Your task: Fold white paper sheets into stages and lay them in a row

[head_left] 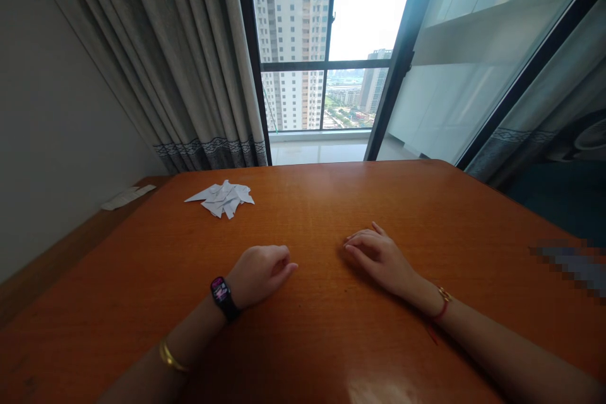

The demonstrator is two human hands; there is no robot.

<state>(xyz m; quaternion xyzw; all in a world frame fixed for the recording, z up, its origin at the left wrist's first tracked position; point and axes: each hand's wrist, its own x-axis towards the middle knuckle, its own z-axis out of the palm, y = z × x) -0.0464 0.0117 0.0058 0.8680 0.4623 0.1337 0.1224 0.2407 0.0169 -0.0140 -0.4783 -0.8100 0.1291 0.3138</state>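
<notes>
- Both forearms (502,334) are cut off by the view's edges.
- Left hand (258,274): fingers curled under, partly hidden; whether anything is clasped cannot be told.
- Right hand (383,262): fingers loosely bent, released.
- White paper scraps (223,197) are heaped on the worktop (307,341), far left, stretched left to right, one sharp tip pointed left.

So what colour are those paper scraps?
The paper scraps are white, seen best in the head view.

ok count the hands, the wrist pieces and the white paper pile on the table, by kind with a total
Left hand, right hand: 2
Watch: 1
Gold-coloured bangle: 1
Red-cord bracelet: 1
White paper pile: 1
Total: 6
</notes>
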